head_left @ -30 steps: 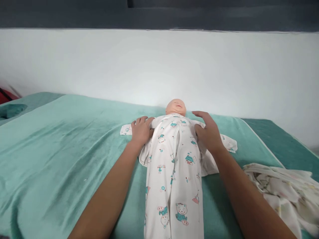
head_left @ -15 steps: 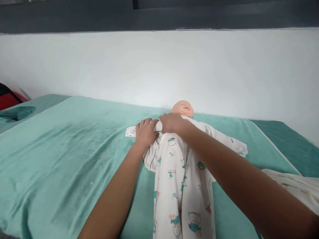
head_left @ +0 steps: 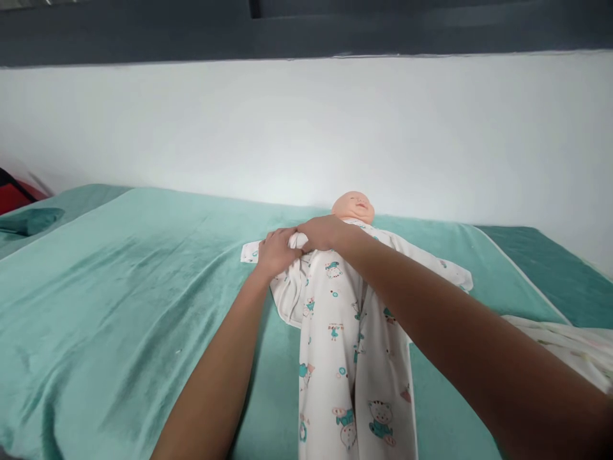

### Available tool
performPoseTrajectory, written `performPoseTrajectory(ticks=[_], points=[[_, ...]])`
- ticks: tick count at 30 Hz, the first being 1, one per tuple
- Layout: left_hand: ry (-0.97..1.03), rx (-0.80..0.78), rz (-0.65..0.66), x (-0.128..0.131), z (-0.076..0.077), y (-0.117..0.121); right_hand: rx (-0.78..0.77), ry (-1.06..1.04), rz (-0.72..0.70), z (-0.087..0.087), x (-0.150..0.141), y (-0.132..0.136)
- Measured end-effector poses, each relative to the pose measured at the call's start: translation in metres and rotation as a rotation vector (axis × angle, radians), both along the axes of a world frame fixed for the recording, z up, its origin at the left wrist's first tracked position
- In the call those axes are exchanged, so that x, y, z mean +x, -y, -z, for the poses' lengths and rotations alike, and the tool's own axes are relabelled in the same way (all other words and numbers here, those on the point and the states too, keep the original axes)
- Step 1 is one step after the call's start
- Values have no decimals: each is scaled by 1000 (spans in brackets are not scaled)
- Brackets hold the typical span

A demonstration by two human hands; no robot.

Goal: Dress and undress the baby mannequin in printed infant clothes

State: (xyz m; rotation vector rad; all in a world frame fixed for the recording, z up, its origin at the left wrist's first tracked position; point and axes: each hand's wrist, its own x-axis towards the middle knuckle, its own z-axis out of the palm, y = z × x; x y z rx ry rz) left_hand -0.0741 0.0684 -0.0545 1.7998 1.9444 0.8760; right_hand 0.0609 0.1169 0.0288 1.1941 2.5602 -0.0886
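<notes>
A baby doll lies on its back, its bare head point(head_left: 353, 207) toward the wall. It wears white baby clothes point(head_left: 330, 358) printed with small animals, with long trouser legs reaching toward me. My left hand point(head_left: 279, 252) is closed on the cloth at the sleeve on the doll's left-hand side as I see it. Over the doll's upper chest, my right hand point(head_left: 322, 232) pinches a bunched bit of the same garment, its fingers meeting my left hand. The fingertips are partly hidden. The other sleeve point(head_left: 438, 265) lies spread out to the right.
A light green blanket point(head_left: 119, 287) with soft creases covers the surface, darker green cloth point(head_left: 541, 255) showing at its right. Folded white patterned cloth point(head_left: 569, 342) lies at the right edge. A white wall point(head_left: 239, 134) stands behind, and a red and black item point(head_left: 12, 195) is far left.
My right hand has shifted slightly left, closer to my left hand, over the bunched cloth. The doll stays in place; the view has moved a little.
</notes>
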Motion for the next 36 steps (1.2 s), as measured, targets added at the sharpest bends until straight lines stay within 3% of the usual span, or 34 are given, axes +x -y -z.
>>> performPoseTrajectory(ticks=[4, 8, 11, 18, 26, 31, 36], points=[[476, 123, -70, -9, 4, 2, 0, -38, -23, -11, 18, 2], [573, 246, -214, -9, 12, 8, 41, -66, -16, -24, 43, 7], [583, 258, -219, -9, 17, 10, 104, -88, 10, -36, 57, 15], [284, 186, -129, -13, 18, 18, 119, -116, 77, -54, 67, 34], [-287, 198, -68, -1, 6, 31, 80, -141, -1, -26, 37, 34], [-336, 131, -9, -3, 4, 30, 29, -185, 0, -14, 25, 28], [-340, 117, -188, -9, 7, 26, -5, -510, 82, -14, 66, 26]])
